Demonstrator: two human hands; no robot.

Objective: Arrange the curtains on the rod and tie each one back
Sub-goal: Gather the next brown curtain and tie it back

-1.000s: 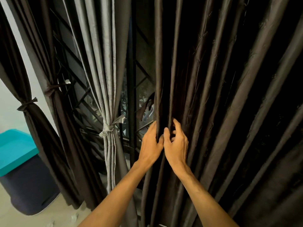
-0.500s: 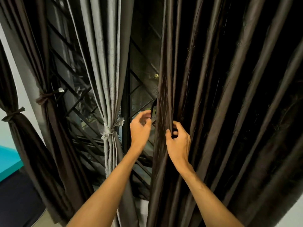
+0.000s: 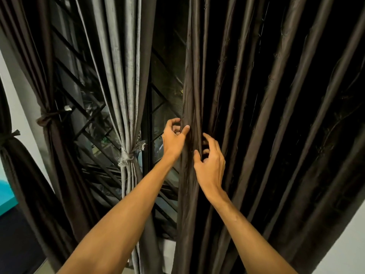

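Two hands raised to the loose curtain (image 3: 266, 115), just right of the grey curtain (image 3: 122, 76). Left hand (image 3: 173, 139) gripping the loose curtain's edge on the side nearest the grey curtain: thumb pressed on the front of the fold, fingers curled round behind it. Right hand (image 3: 211, 167) just right of the left and a little lower, fingers hooked into the next pleat, thumb against its front, one fold of cloth between the two hands. Loose curtain hanging free in long dark pleats, filling everything right of the grey curtain. Grey curtain gathered at mid-height by a knotted tie (image 3: 126, 158), about level with the hands. Narrow strip of dark window between the grey curtain and the left hand. Left of the grey curtain, black grille (image 3: 90, 123) across the glass. Further left, brown curtain (image 3: 57, 155) cinched by a band (image 3: 46, 118). Furthest left, end curtain (image 3: 23, 175), also tied. Teal block (image 3: 6, 200) low down, left of them all.
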